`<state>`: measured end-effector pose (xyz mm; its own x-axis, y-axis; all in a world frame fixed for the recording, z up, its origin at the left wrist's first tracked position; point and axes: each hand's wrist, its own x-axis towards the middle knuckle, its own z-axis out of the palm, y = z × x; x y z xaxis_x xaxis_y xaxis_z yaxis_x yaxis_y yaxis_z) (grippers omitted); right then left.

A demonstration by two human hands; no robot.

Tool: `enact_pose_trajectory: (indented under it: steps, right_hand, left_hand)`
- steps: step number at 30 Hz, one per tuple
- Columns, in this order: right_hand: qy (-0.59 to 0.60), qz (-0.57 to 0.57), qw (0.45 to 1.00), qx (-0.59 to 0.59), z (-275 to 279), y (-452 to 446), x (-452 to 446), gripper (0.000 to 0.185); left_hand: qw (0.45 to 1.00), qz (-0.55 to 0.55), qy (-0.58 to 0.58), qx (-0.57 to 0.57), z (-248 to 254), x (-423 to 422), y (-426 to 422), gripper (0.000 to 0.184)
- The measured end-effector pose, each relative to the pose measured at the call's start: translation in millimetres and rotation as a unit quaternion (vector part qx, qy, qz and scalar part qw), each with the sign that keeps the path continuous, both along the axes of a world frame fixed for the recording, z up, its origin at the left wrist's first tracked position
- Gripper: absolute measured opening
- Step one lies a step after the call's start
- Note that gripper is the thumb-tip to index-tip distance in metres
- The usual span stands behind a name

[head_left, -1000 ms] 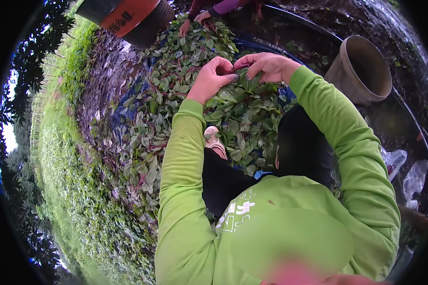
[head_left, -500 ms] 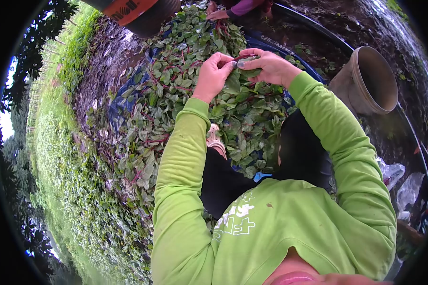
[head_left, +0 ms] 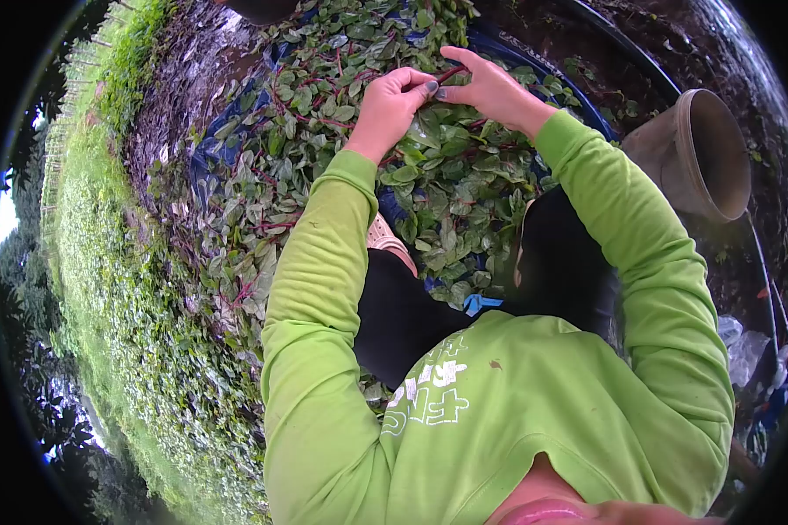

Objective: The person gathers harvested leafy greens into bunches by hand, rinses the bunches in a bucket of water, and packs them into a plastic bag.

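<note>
A red leafy stem [head_left: 449, 75] runs between my two hands above a heap of cut greens. My left hand [head_left: 389, 108] is closed, its thumb and fingertips pinching the near end of the stem. On the other side, my right hand [head_left: 497, 94] holds the stem between thumb and fingers, with the index finger stretched out above it. Below both hands spreads the heap of green leaves with red stems [head_left: 451, 175], which look like Malabar spinach. The heap lies on a blue sheet [head_left: 212, 156] whose edges show at the sides.
A grey-brown bucket [head_left: 665, 162] lies tipped at the right, its mouth facing outward. A black hose [head_left: 630, 48] crosses the wet soil behind it. Clear plastic [head_left: 746, 354] lies lower right. My sandalled foot [head_left: 381, 234] is at the heap's near side. Growing plants [head_left: 149, 350] fill the left.
The view has tilted, so the other person's hands and most of the orange-banded container have left the frame. The leaf by my right fingers no longer shows; the stem stays between my hands.
</note>
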<state>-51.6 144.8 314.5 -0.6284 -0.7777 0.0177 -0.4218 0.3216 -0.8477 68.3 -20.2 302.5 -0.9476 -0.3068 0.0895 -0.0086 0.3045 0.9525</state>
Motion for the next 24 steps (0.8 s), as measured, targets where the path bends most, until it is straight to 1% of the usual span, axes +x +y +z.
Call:
enact_pose_trajectory:
  steps: [1, 3, 4, 7, 8, 11, 15, 16, 18, 19, 20, 21, 22, 23, 24]
  right_hand:
    - [0.004, 0.008, 1.000, 0.014, -1, -2, 2, 0.074]
    - [0.011, 0.027, 0.999, 0.043, -4, -6, 7, 0.067]
    - [0.038, 0.046, 0.997, 0.058, -3, -6, 10, 0.058]
    - [0.118, 0.023, 0.992, 0.026, -21, -11, 13, 0.052]
    - [0.138, 0.015, 0.989, 0.042, -25, -14, 12, 0.048]
    - [0.162, 0.056, 0.981, 0.086, -22, -13, 10, 0.045]
    - [0.197, 0.070, 0.967, 0.145, -7, -8, 9, 0.044]
    - [0.247, 0.071, 0.952, 0.167, -9, -5, 2, 0.047]
    - [0.266, 0.000, 0.935, 0.234, -16, 3, -10, 0.048]
    - [0.261, -0.010, 0.927, 0.268, -29, 12, -39, 0.049]
    - [0.217, -0.105, 0.929, 0.282, -35, 22, -63, 0.052]
    - [0.278, -0.191, 0.920, 0.199, -60, 43, -96, 0.040]
    - [0.221, -0.247, 0.923, 0.195, -110, 71, -174, 0.035]
    - [0.504, -0.049, 0.752, 0.421, -150, 104, -241, 0.032]
    - [0.511, -0.094, 0.753, 0.403, -153, 104, -239, 0.030]
  left_hand:
    - [0.999, -0.001, -0.015, -0.041, 2, 0, -1, 0.017]
    - [0.998, -0.013, -0.014, -0.068, 1, 1, -5, 0.017]
    - [0.996, -0.018, -0.013, -0.081, 0, 2, -6, 0.018]
    - [0.995, 0.018, -0.044, -0.093, -2, 0, -4, 0.017]
    - [0.992, 0.019, -0.027, -0.122, -4, -2, -5, 0.017]
    - [0.988, 0.021, -0.025, -0.153, -8, -4, -6, 0.019]
    - [0.983, -0.003, -0.022, -0.183, -12, -8, -10, 0.020]
    - [0.974, 0.010, -0.016, -0.224, -8, -6, -9, 0.021]
    - [0.970, 0.007, -0.055, -0.236, 0, 0, -15, 0.021]
    - [0.967, 0.006, -0.076, -0.242, 0, 6, -20, 0.022]
    - [0.952, 0.025, -0.083, -0.293, -7, 11, -32, 0.022]
    - [0.962, 0.022, -0.112, -0.248, -9, 18, -43, 0.022]
    - [0.961, 0.020, -0.128, -0.243, -14, 24, -54, 0.022]
    - [0.961, 0.015, -0.145, -0.237, -19, 29, -59, 0.022]
    - [0.956, 0.001, -0.183, -0.230, -21, 33, -59, 0.022]
